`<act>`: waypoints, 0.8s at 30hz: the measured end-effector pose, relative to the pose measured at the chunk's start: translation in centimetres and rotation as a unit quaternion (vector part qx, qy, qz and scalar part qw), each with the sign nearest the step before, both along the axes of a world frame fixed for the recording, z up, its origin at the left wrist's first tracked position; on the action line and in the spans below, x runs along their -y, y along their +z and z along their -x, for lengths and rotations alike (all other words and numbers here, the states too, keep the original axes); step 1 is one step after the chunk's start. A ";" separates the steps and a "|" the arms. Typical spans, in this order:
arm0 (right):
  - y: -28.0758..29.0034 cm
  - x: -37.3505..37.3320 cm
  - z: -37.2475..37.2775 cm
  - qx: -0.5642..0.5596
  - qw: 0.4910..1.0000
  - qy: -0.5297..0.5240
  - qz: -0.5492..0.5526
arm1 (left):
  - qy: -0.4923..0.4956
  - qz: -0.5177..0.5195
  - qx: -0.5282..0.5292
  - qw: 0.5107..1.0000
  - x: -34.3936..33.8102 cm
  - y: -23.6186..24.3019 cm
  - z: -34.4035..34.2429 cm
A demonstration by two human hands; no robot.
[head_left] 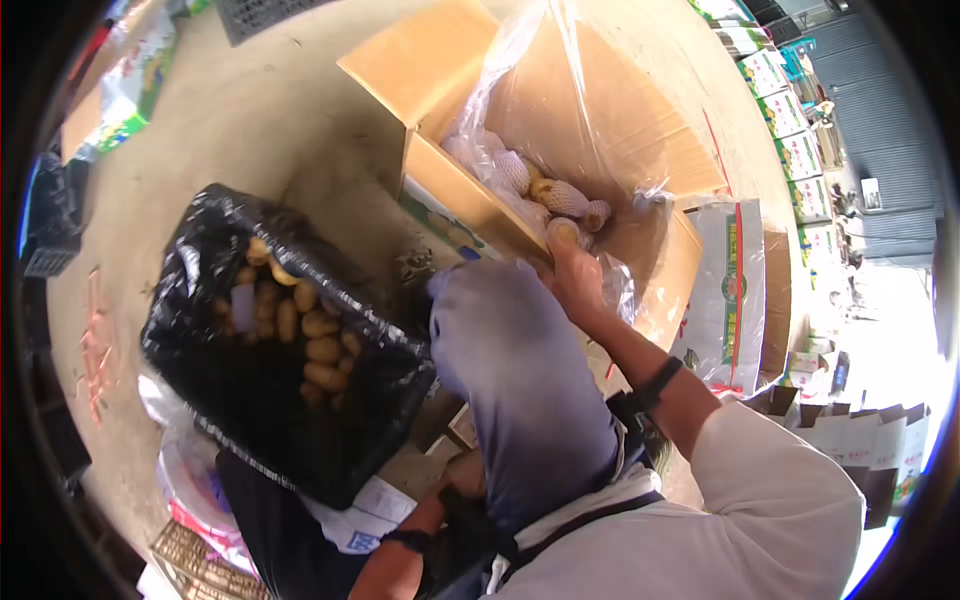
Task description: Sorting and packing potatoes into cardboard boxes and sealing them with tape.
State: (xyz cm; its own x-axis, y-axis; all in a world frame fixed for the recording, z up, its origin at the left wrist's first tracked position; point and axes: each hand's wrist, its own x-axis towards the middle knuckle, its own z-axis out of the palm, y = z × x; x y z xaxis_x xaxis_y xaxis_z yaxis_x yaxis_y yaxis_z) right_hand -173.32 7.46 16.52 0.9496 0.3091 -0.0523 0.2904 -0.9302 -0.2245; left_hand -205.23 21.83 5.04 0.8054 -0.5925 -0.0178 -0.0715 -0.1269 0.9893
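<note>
My right hand (576, 272) reaches into the near side of an open cardboard box (450, 190) lined with clear plastic. Its fingers close round a potato (563, 235), apparently in a foam net. Beside it in the box lie several potatoes in white foam net sleeves (562, 198). My left hand (462, 476) is low, beside my raised knee; its fingers are hidden, so what it holds does not show. To the left stands a crate lined with a black plastic bag (190, 300), with several loose potatoes (322, 350) inside.
A white printed carton (715, 300) stands right of the box. Stacked cartons (800, 155) line the far right. A wicker basket (190, 560) and a pinkish plastic bag (195, 490) sit at lower left. My knee (500, 340) is between the crate and the box.
</note>
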 end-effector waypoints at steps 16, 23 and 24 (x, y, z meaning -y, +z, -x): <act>-0.6 -5.6 -13.5 -0.053 0.983 -0.033 -0.170 | 0.262 -0.163 -0.324 0.894 -15.5 16.8 -2.7; -10.1 -10.2 -19.3 -0.170 0.977 -0.049 -0.122 | 0.289 -0.027 -0.381 0.878 -16.5 15.3 -6.2; -10.9 -9.3 -20.2 -0.209 0.968 -0.017 -0.138 | 0.285 -0.024 -0.385 0.878 -16.8 15.2 -7.1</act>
State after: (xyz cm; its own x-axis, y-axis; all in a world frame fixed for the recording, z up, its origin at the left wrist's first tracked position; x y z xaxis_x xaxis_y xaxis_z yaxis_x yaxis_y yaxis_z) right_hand -153.13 16.77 5.66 0.8732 0.3350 -0.3539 0.0910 -0.8255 -0.5570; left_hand -198.15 38.61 20.19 0.7087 -0.0818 -0.7007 0.7046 0.0321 0.7089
